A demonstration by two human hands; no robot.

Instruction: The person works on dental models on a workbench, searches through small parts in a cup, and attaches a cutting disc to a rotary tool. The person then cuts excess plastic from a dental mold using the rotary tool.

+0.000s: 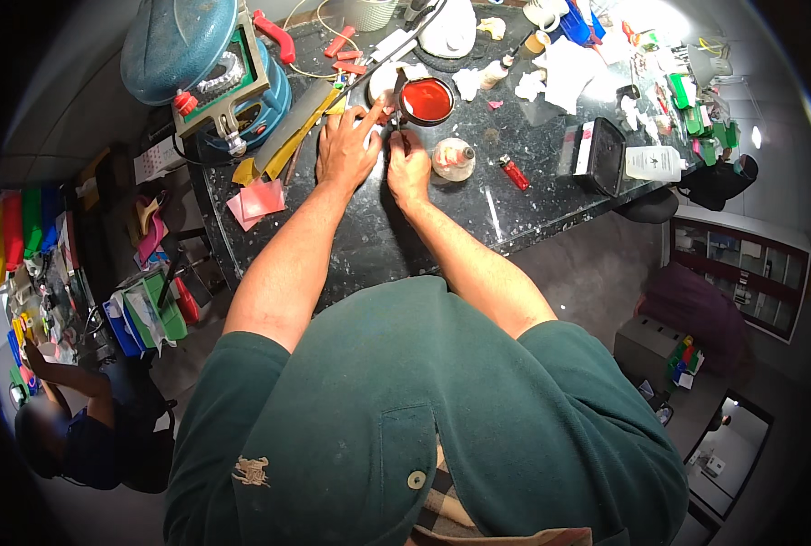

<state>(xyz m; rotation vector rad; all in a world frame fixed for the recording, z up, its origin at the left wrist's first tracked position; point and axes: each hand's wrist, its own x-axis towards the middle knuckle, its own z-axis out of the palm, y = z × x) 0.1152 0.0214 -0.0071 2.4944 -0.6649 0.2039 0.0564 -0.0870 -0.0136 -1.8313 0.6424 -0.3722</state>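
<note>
My left hand (345, 150) lies over the dark worktop with its fingers stretched forward. Its fingertips reach a small pinkish piece (385, 116), whose shape is partly hidden. Close beside it my right hand (409, 169) is closed, thumb and fingers pinched on something slim that barely shows. Just beyond the right hand sits a round dark pan (426, 100) of glossy red material. A squat glass bottle (453, 159) with pinkish contents stands to the right of that hand. Pink wax sheets (256, 202) lie left of my left forearm.
A blue machine (180, 50) holding a pale dental cast (222, 75) stands at the far left. A red lighter (514, 173), a black box (599, 156) and a clear bottle (656, 164) lie rightward. Crumpled tissue (574, 73) covers the back right. Another person (96, 428) sits lower left.
</note>
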